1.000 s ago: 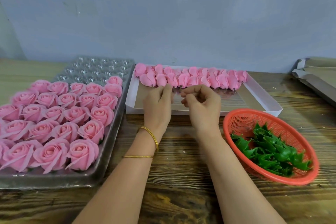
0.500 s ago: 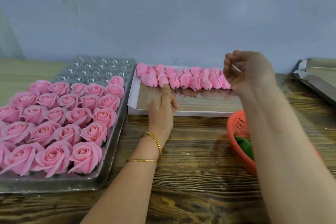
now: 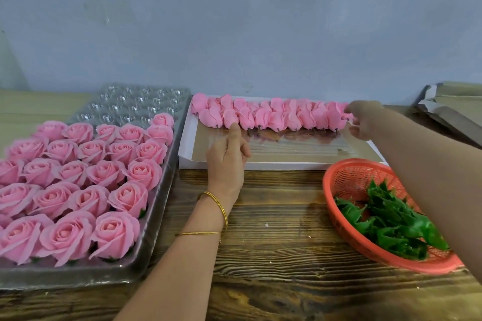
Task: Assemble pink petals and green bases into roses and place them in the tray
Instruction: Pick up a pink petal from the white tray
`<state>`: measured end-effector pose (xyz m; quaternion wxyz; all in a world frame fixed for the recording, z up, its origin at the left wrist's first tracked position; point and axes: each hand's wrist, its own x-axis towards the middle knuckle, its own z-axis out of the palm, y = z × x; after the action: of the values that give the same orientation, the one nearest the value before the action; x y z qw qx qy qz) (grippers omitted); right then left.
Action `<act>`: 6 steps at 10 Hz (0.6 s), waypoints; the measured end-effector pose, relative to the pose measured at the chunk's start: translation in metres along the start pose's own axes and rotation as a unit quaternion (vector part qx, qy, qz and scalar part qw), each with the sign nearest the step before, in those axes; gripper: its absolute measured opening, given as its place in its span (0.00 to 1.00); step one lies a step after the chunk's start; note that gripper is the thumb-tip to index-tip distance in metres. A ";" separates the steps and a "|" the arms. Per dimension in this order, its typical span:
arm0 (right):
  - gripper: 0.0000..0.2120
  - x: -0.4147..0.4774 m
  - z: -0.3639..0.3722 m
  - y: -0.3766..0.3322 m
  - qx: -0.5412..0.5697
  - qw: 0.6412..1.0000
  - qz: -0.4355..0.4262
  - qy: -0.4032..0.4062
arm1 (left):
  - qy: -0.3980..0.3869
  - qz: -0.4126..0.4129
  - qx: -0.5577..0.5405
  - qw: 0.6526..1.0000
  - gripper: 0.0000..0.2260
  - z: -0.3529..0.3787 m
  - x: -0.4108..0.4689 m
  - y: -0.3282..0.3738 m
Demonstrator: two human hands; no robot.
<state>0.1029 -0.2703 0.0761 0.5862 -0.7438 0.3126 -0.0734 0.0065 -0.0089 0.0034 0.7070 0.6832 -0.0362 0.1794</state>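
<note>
Left hand point(image 3: 226, 156) loosely curled, forefinger touching pink petals point(image 3: 271, 115) — right hand point(image 3: 365, 120) pinching row's far end

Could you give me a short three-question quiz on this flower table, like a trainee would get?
1. True or false: the green bases lie in the orange basket.
2. Which hand reaches the right end of the row of pink petals? A) left hand B) right hand
3. Fill in: the finished roses sit in the clear tray, whose empty cups are at its ____ end.

Key
1. True.
2. B: the right hand is at that end; the left hand is near the row's left part, over the white box.
3. Far, towards the wall.
</note>
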 end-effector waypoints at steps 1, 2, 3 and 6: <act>0.25 0.012 0.003 0.015 -0.044 0.998 0.034 -0.019 | -0.003 0.006 0.011 1.000 0.26 0.001 0.000 0.000; 0.25 0.029 0.006 0.022 -0.067 0.997 0.038 0.008 | -0.002 0.009 0.016 1.000 0.26 0.002 0.001 0.001; 0.28 0.043 0.010 0.028 -0.071 0.997 0.039 -0.003 | -0.006 0.005 0.019 1.000 0.26 0.002 0.001 0.000; 0.05 0.065 0.018 0.030 -0.119 0.992 0.005 -0.041 | -0.016 -0.002 0.024 1.000 0.26 0.004 0.002 0.000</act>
<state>0.1518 -0.2948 0.0264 0.5065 -0.8088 0.2988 -0.0021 0.0089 -0.0127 0.0038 0.6903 0.7026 -0.0413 0.1679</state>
